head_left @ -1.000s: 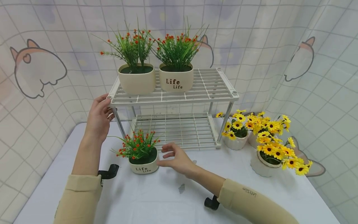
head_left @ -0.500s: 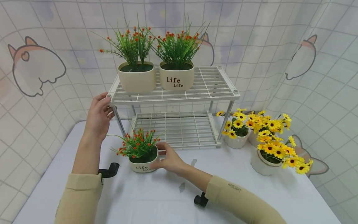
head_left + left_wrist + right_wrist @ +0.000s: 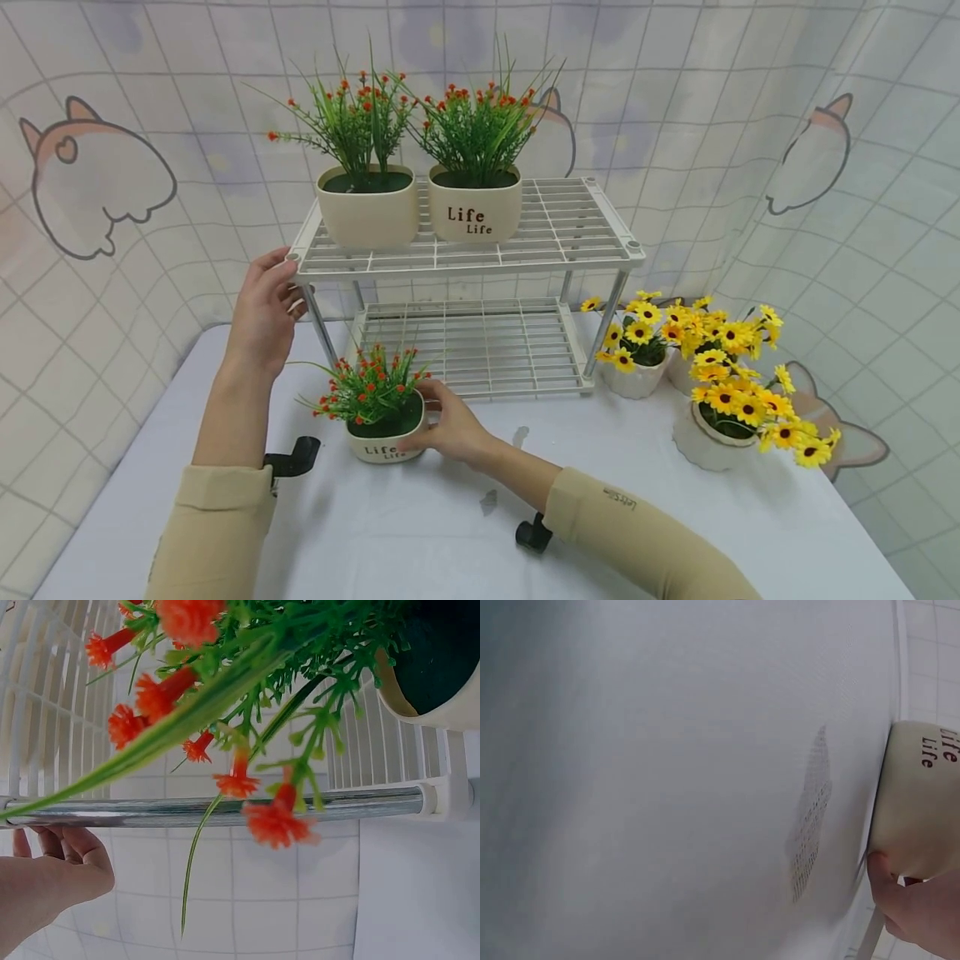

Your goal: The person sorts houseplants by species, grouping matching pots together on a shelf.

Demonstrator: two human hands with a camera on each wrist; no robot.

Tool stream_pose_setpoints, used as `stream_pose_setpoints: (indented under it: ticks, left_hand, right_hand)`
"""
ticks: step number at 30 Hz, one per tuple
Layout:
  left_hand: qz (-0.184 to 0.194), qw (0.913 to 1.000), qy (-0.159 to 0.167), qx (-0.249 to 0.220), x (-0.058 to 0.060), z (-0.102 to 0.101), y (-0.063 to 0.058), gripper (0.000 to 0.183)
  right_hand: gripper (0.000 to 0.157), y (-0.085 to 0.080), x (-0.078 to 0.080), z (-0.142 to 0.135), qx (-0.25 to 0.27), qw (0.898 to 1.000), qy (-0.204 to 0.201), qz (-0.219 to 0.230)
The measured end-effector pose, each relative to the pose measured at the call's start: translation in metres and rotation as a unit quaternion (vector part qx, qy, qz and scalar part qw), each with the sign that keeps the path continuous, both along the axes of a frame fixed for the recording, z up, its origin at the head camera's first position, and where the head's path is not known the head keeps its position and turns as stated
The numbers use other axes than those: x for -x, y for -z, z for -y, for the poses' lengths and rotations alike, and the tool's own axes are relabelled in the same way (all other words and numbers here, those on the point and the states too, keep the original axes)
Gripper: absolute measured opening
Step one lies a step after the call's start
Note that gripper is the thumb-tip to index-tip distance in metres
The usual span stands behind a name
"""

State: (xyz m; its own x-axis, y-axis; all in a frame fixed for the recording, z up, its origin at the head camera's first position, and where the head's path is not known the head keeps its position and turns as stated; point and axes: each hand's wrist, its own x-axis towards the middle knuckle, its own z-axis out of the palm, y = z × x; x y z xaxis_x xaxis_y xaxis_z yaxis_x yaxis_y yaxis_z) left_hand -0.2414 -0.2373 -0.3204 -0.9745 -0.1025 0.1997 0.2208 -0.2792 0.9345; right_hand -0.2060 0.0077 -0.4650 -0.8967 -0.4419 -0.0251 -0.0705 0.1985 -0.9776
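Cream pot (image 3: 377,451): worktop (image 3: 420,533), near left, before rack (image 3: 465,269) | our right hand (image 3: 459,429): fingers pinching its right end | our left hand (image 3: 264,321): fingers curled on rack's corner | we'd best keep it level, blooms (image 3: 371,383) clear of rails

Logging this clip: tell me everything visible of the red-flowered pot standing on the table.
The low cream pot, smooth and perhaps plastic, stands upright on the white-covered table, in front of the wire rack, toward its left end. Dark "Life" lettering appears twice on its front; the right hand grips its right side. Dark green filler holds slim green leaves and small red flowers, spreading leftward.
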Motion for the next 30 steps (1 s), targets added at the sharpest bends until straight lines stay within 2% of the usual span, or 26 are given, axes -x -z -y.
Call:
stream_pose_setpoints:
  ticks: [8, 14, 20, 30]
  left_hand:
    - [0.0, 1.0, -0.002, 0.009, 0.0, 0.0, 0.0, 0.034]
    - [0.0, 1.0, -0.004, 0.008, 0.0, 0.0, 0.0, 0.032]
    - [0.004, 0.9999, -0.004, 0.016, -0.003, 0.001, 0.001, 0.033]
    - [-0.002, 0.9994, -0.014, 0.031, -0.002, -0.001, 0.002, 0.036]
  right_hand:
    - [0.082, 0.0, 0.0, -0.008, -0.024, 1.0, 0.001, -0.006]
    - [0.081, 0.001, -0.002, -0.02, -0.018, 1.0, -0.013, 0.001]
    - [0.08, 0.001, -0.005, -0.038, -0.012, 1.0, -0.021, 0.013]
    - [0.079, -0.012, -0.013, -0.077, -0.029, 0.999, -0.03, 0.019]
